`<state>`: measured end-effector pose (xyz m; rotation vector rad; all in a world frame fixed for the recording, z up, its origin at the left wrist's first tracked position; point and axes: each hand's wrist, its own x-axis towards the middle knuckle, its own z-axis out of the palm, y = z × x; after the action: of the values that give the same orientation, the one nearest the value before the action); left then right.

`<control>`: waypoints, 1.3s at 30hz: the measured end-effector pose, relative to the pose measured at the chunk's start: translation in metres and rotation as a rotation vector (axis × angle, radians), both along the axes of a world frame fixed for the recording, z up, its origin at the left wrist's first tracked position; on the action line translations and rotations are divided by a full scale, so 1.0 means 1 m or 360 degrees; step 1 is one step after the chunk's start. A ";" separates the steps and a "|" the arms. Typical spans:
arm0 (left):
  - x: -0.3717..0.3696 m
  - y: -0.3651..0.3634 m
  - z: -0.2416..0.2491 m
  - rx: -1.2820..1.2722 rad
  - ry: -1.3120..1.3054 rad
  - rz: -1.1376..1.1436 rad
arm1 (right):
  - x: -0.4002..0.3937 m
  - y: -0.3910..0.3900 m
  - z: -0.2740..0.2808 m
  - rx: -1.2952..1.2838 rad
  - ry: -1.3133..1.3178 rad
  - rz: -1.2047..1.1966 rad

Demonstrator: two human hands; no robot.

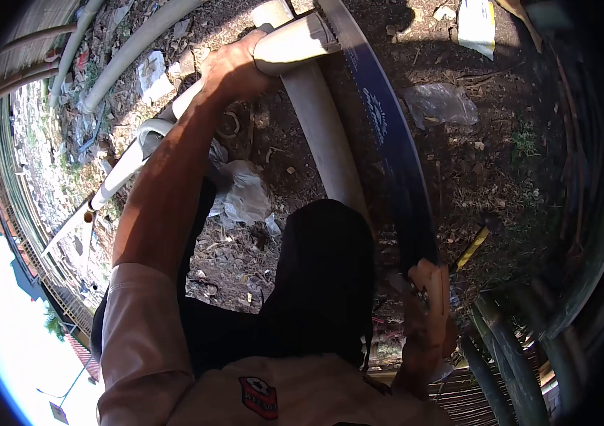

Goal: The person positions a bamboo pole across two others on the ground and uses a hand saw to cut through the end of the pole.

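My left hand [234,69] is wrapped round a pale bamboo pole [289,47] near its right end. That pole lies across a second, thicker bamboo pole [320,138] running down toward my knee. In my right hand [426,323], low on the right beside my thigh, is the wooden handle [430,284] of a handsaw. The saw's long blue blade [387,128] stretches up and away from me. Its toothed edge sits right at the end of the pale pole, near the blade's far tip.
Crumpled plastic bags [244,190] and a clear plastic sheet [440,105] litter the dirt. A yellow-handled tool [472,248] lies on the right. Green bamboo poles [497,355] are stacked at lower right, with curved poles [139,50] at upper left.
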<state>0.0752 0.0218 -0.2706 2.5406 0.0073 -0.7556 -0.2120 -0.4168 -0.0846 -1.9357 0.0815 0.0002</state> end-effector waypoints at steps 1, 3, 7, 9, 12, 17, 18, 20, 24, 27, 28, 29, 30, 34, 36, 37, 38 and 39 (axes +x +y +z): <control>0.001 0.027 -0.060 -0.0185 0.0165 -0.0010 | 0.005 0.001 0.005 -0.0014 -0.0033 0.0040; -0.002 -0.025 0.061 0.0172 -0.0276 0.0041 | 0.008 0.001 0.011 -0.0028 -0.0078 0.0099; 0.003 -0.052 0.132 0.0425 -0.0171 0.0015 | 0.021 0.015 0.005 0.0006 -0.0177 0.0132; 0.009 -0.051 0.125 0.0464 -0.0161 -0.0013 | 0.031 0.020 -0.001 0.0014 -0.0246 0.0107; 0.006 -0.045 0.121 0.0427 -0.0176 0.0028 | 0.032 0.021 -0.009 -0.0034 -0.0303 0.0085; 0.006 -0.042 0.116 0.0382 -0.0214 0.0014 | 0.028 0.020 -0.003 -0.0166 -0.0258 0.0210; 0.004 -0.041 0.115 0.0386 -0.0211 0.0007 | 0.023 0.021 -0.006 -0.0208 -0.0292 0.0192; 0.005 -0.040 0.116 0.0307 -0.0218 0.0031 | 0.021 0.024 -0.010 -0.0251 -0.0344 0.0172; 0.004 -0.038 0.115 0.0282 -0.0233 0.0030 | 0.021 0.035 -0.011 -0.0180 -0.0397 0.0089; 0.008 -0.040 0.117 0.0334 -0.0196 0.0039 | 0.020 0.028 -0.012 -0.0149 -0.0314 0.0087; 0.009 -0.040 0.119 0.0290 -0.0137 0.0056 | 0.021 0.026 -0.012 -0.0133 -0.0266 0.0092; 0.012 -0.038 0.120 0.0246 -0.0086 0.0073 | 0.024 0.023 -0.013 -0.0132 -0.0279 0.0087; 0.013 -0.034 0.119 0.0249 -0.0099 0.0065 | 0.025 0.022 -0.014 -0.0136 -0.0288 0.0121; 0.018 -0.026 0.116 0.0003 0.0174 -0.0033 | 0.028 0.029 -0.012 -0.0165 -0.0231 0.0071; 0.013 -0.025 0.118 -0.0083 0.0046 0.0061 | 0.021 0.026 -0.019 -0.0176 -0.0246 0.0058; 0.012 -0.022 0.111 -0.0096 -0.0022 0.0105 | 0.019 0.028 -0.027 -0.0179 -0.0282 0.0061; 0.009 -0.020 0.107 -0.0105 -0.0023 0.0098 | 0.017 0.029 -0.034 -0.0183 -0.0318 0.0065; -0.002 -0.022 0.111 0.0068 -0.0284 0.0044 | 0.015 0.038 -0.043 -0.0238 -0.0425 -0.0072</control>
<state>0.0733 -0.0003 -0.1593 2.6343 -0.0008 -0.5216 -0.1972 -0.3792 -0.1271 -2.0652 -0.0541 -0.3015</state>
